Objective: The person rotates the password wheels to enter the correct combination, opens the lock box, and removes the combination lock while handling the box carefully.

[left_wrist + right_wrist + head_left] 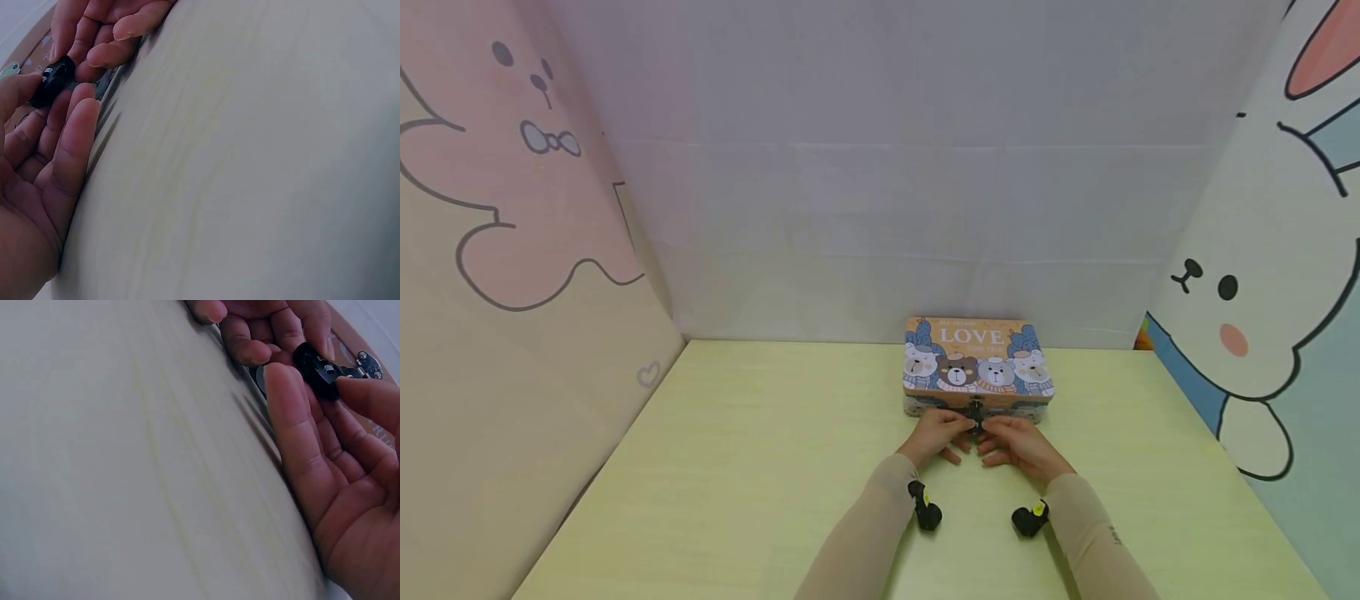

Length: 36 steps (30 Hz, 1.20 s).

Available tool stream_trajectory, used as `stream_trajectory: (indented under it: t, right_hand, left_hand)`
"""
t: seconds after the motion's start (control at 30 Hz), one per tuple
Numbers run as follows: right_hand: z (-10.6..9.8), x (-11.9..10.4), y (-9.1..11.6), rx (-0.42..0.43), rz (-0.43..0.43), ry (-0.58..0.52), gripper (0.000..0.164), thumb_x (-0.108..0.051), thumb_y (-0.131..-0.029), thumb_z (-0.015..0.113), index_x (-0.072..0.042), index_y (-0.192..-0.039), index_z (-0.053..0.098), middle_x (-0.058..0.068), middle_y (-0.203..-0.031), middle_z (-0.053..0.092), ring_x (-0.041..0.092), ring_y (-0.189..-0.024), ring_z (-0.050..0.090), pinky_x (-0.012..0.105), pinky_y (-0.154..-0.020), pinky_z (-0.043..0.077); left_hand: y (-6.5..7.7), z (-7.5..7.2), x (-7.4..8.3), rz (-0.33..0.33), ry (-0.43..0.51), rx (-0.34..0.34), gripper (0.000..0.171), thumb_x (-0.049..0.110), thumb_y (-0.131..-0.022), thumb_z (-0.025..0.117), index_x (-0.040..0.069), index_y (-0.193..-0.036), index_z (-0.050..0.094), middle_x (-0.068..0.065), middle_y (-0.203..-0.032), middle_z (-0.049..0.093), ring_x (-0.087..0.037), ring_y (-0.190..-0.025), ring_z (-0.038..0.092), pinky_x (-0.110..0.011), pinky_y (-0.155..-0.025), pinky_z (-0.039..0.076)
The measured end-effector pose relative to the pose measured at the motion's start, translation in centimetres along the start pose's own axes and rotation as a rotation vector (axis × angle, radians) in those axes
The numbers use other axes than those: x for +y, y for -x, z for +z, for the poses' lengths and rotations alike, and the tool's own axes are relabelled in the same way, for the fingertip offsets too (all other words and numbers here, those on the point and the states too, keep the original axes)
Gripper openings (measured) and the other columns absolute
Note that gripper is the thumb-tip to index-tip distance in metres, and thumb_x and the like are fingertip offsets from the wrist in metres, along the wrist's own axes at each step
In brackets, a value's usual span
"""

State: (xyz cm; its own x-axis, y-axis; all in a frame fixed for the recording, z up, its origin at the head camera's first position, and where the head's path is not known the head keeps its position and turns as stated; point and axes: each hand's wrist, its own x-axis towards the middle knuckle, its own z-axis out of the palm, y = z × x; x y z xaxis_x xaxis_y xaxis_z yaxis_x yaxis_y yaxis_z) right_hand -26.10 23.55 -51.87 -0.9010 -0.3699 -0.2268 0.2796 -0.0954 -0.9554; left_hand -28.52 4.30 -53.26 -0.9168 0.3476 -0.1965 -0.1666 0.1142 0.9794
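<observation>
A rectangular tin box [973, 358] printed with cartoon bears and the word LOVE sits lid down at the back of the table. At its front hangs a small black padlock [53, 81] with light marks on its face, beside the metal latch [369, 364]. My left hand [936, 437] pinches one side of the padlock between thumb and fingers. From the other side my right hand [1021, 444] pinches it as well, thumb pressed on its face. The lower fingers of both hands are loosely bent close over the table.
The pale yellow table [760, 467] reaches back to a whitish cloth wall [880, 208]. Side panels with cartoon animals flank it, including a white rabbit [1262, 333] on the right. A black wrist camera [928, 515] is strapped to the left sleeve, another [1030, 520] to the right.
</observation>
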Motion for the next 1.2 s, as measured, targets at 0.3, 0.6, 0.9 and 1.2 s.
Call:
stream_trajectory:
  t: [0.3, 0.6, 0.9, 1.2]
  right_hand:
    - [0.03, 0.09, -0.05, 0.006, -0.008, 0.002, 0.018, -0.012, -0.105, 0.05, 0.001, -0.108, 0.062, 0.008, -0.092, 0.065, 0.015, -0.078, 0.069, 0.032, -0.07, 0.062]
    - [0.19, -0.01, -0.03, 0.025, -0.006, 0.017, 0.022, -0.012, -0.105, 0.05, 0.006, -0.114, 0.06, 0.01, -0.094, 0.065, 0.015, -0.078, 0.069, 0.033, -0.071, 0.062]
    - [0.15, 0.12, -0.17, 0.037, 0.0, 0.021, 0.025, -0.011, -0.104, 0.049, 0.008, -0.118, 0.057, 0.01, -0.094, 0.066, 0.016, -0.078, 0.069, 0.033, -0.071, 0.062]
    - [0.34, -0.18, 0.16, 0.029, -0.005, 0.014, 0.023, -0.011, -0.105, 0.05, 0.007, -0.116, 0.059, 0.01, -0.095, 0.066, 0.015, -0.078, 0.069, 0.033, -0.071, 0.062]
  left_hand:
    - [-0.08, 0.07, -0.27, -0.005, 0.034, 0.049, 0.024, 0.024, -0.094, 0.07, 0.001, -0.1, 0.075, -0.007, -0.074, 0.07, -0.013, -0.063, 0.066, -0.028, -0.047, 0.058]
    - [0.27, -0.07, 0.07, 0.004, 0.1, 0.042, 0.023, 0.016, -0.091, 0.072, -0.001, -0.107, 0.072, -0.008, -0.079, 0.071, -0.014, -0.065, 0.066, -0.031, -0.05, 0.059]
    - [0.18, -0.09, -0.02, 0.029, 0.099, 0.029, 0.024, 0.004, -0.087, 0.074, -0.006, -0.109, 0.071, -0.008, -0.079, 0.071, -0.014, -0.065, 0.065, -0.03, -0.051, 0.059]
    - [0.23, 0.03, 0.04, 0.034, 0.06, 0.023, 0.02, 0.006, -0.09, 0.072, -0.006, -0.107, 0.071, -0.009, -0.079, 0.071, -0.013, -0.065, 0.065, -0.028, -0.05, 0.058]
